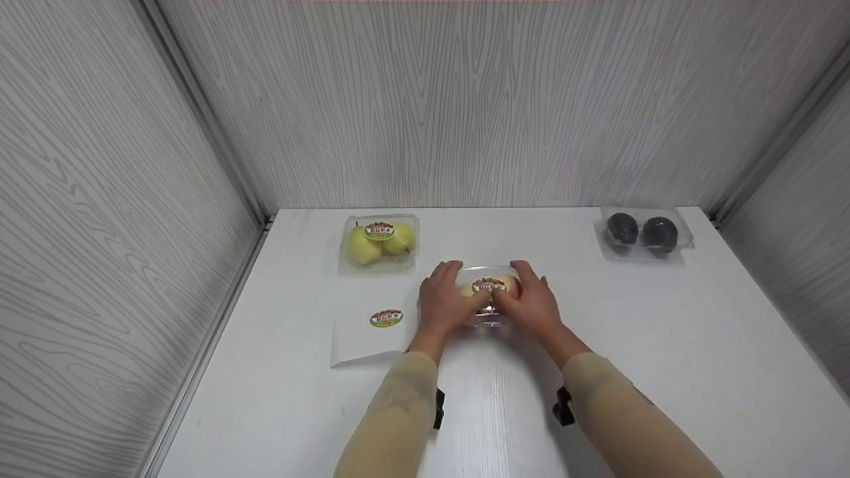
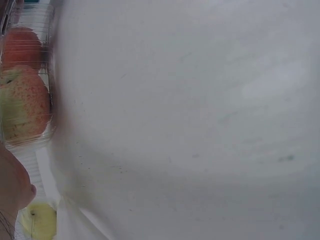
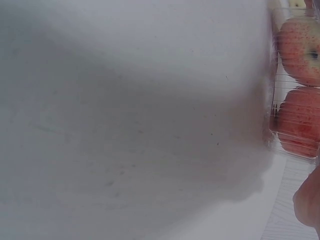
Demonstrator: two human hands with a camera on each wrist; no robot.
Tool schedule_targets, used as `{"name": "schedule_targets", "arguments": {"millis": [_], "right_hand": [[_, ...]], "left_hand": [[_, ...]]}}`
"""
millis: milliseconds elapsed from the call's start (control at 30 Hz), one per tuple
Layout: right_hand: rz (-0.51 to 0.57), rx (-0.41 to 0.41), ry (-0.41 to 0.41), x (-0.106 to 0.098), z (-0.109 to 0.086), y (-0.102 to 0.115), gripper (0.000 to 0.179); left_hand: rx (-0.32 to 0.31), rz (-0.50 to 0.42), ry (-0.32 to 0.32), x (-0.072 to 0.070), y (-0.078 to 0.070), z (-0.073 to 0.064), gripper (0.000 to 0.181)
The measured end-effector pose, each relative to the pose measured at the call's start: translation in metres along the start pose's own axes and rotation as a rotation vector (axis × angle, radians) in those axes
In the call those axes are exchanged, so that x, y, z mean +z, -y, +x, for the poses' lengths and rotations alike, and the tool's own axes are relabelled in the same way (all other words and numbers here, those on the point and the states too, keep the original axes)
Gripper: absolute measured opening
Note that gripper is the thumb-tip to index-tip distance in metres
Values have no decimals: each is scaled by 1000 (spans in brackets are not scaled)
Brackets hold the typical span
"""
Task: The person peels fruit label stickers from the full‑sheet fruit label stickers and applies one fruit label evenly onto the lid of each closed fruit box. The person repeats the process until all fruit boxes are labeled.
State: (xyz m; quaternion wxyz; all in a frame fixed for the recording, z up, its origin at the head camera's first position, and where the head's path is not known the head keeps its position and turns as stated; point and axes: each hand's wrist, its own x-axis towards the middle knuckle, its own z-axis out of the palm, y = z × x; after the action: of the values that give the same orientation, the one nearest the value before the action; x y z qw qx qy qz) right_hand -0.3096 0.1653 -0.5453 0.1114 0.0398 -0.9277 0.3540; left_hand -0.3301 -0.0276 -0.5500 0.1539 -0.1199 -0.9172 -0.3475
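The left hand (image 1: 446, 299) and right hand (image 1: 533, 302), fingers part-bent, grip opposite ends of the clear fruit box (image 1: 487, 320) mid-desk (image 1: 697, 338); their thumbs touch its upward-facing oval label (image 1: 488, 285); its long axis runs left to right; a white sheet (image 1: 362, 340) lies left, the pear box (image 1: 380, 243) behind that, the dark-fruit box (image 1: 642, 234) far right.
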Motion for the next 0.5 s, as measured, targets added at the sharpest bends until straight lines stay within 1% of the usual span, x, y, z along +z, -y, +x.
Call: {"name": "schedule_targets", "arguments": {"millis": [167,333,400,500], "right_hand": [[7,12,16,-1,1,1,72],[13,33,33,-1,1,1,71],[15,33,32,-1,0,1,71],[17,24,29,-1,0,1,70]], "left_hand": [[-13,7,26,0,0,1,79],[-4,22,24,0,1,1,83],[1,25,21,0,1,1,84],[-9,26,34,-1,0,0,84]]}}
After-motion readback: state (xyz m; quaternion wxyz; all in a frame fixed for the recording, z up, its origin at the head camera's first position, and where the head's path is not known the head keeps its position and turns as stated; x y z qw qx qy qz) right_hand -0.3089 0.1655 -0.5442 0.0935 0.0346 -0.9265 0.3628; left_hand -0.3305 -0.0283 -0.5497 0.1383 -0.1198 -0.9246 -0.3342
